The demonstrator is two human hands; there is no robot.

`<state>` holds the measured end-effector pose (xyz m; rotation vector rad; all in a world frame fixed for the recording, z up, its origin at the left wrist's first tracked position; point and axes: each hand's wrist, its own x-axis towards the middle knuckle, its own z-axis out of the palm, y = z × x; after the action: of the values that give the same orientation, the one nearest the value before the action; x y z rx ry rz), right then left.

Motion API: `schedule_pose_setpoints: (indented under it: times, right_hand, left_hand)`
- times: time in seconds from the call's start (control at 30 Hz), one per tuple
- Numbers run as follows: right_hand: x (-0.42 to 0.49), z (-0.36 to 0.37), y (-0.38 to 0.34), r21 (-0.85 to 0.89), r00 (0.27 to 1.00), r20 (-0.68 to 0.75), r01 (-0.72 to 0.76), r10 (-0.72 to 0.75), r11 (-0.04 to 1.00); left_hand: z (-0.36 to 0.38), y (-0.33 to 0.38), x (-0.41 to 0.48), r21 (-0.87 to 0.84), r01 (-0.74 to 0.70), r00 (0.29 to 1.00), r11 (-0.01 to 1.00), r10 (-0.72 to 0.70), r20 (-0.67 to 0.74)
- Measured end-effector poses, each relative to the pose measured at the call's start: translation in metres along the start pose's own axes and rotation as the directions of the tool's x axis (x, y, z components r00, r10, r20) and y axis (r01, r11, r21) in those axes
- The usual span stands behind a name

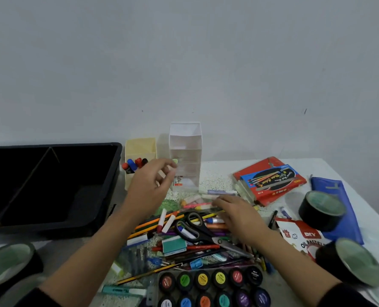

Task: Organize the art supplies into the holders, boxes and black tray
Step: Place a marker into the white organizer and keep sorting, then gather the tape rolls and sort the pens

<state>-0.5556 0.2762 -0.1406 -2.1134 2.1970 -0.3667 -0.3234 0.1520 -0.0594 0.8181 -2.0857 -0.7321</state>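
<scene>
Pens, pencils and markers in many colours lie in a loose heap (203, 247) at the middle of the speckled white table (217, 177), with a pair of black-handled scissors (197, 232) on top of them. At the near edge sits a set of round black paint pots with coloured lids (213, 286).

The left hand (149, 185) is raised above the heap, just in front of the tall white tiered holder (185, 151). Its fingers are loosely curled, with thumb and forefinger close together beside a small pale green thing (174, 161). The hand is blurred, so I cannot tell whether it has hold of that thing.

The right hand (235, 214) lies palm down over the far side of the heap. Its fingers are stretched out nearly straight, the tips touching a cluster of pale pastel sticks (195, 200), and nothing is held.

A cream plastic holder (140, 149) stands left of the white one, with red, blue and black marker caps (134, 163) showing in it. Left of that stands the large black plastic tray (116, 156), its inside dark.

On the right lie a red and blue cardboard box of watercolours (270, 180), a blue pouch (341, 209) and a red and white oil pastels packet (303, 237). Two black tape rolls (321, 209) (352, 262) rest near the pouch, and a third (9, 264) sits at the near left corner.
</scene>
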Motion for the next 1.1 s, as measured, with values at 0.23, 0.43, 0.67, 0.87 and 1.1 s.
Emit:
schedule_pose_setpoints:
  times: [0.23, 0.43, 0.67, 0.87, 1.1]
  right_hand:
    - [-0.011, -0.015, -0.008, 0.216, 0.941, -0.325, -0.022, 0.093, 0.976]
    - [-0.017, -0.038, -0.026, 0.344, 0.9, -0.43, 0.085, 0.076, 0.935]
    - [-0.011, -0.055, -0.044, 0.401, 0.942, -0.336, 0.132, 0.011, 0.907]
    - [-0.003, -0.051, -0.052, 0.519, 0.991, -0.078, 0.134, -0.11, 0.844]
    - [0.013, -0.027, -0.051, 0.57, 1.0, -0.001, 0.007, -0.007, 0.822]
  left_hand:
    - [0.01, -0.028, -0.058, 0.144, -0.023, 0.958, 0.989, -0.019, 0.286]
    - [0.008, -0.028, -0.076, -0.077, 0.189, 0.969, 0.979, -0.173, 0.177]
    - [-0.007, -0.001, -0.068, -0.377, 0.428, 0.902, 0.821, -0.359, 0.241]
    - [-0.015, -0.005, -0.079, -0.289, 0.551, 0.822, 0.783, -0.45, 0.349]
    - [-0.026, -0.036, -0.104, -0.354, 0.655, 0.755, 0.668, -0.588, 0.288]
